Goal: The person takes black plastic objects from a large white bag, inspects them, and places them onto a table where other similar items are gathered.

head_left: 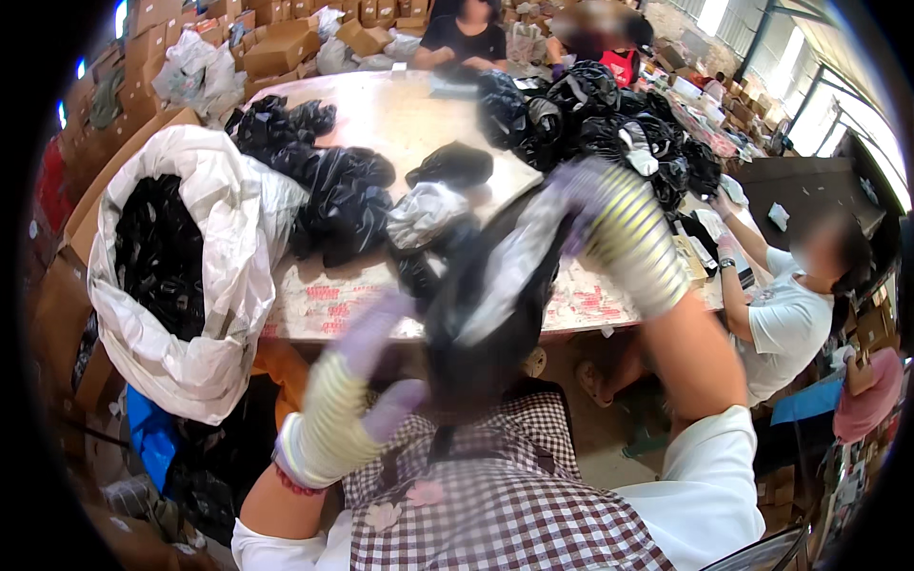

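My right hand, in a striped glove with purple fingers, is raised over the table edge. Its fingers are closed on the top of a black plastic bag, which hangs in front of my apron. Motion blurs both, and a whitish streak shows down the bag. Lower on the left, my left hand wears a matching glove; its thumb and fingers are spread beside the bag, with nothing seen in them. Beyond the hanging bag, a white crumpled bag and a small black bundle lie on the table.
A white sack full of black plastic stands at the table's left. Black bags lie beside it; a larger heap covers the far right of the pale table. Co-workers are at the right and far sides. Cardboard boxes are piled behind.
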`<state>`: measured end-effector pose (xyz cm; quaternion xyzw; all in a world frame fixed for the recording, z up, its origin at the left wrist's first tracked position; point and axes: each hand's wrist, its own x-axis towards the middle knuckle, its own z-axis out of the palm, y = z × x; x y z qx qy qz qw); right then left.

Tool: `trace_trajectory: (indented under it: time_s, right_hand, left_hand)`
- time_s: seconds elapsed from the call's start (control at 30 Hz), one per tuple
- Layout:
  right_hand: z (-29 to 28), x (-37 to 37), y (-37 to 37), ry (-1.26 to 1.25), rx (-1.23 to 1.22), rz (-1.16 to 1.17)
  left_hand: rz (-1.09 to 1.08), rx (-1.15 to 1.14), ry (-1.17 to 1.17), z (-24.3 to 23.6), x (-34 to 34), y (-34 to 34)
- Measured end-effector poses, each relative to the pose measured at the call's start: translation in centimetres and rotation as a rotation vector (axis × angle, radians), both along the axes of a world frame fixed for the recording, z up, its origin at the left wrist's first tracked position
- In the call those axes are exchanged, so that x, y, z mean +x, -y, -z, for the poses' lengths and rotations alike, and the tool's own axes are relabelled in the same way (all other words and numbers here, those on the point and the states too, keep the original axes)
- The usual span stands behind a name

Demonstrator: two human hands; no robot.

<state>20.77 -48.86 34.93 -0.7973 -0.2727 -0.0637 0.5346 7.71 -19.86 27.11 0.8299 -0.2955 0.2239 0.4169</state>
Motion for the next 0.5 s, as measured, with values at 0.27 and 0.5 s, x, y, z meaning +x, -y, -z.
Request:
trace_trajectory:
  time_s: [0.27, 0.5]
  right_hand:
    - [-6.3, 15.9, 13.0, -0.093, 0.778, 0.624]
    - [13.5, 11.5, -2.9, 0.261, -0.346, 0.214]
  left_hand:
    - [-0.431, -0.224, -0.072, 5.7, -0.6, -6.1]
    - [-0.647, -0.114, 0.026, 8.0, -3.9, -10.5]
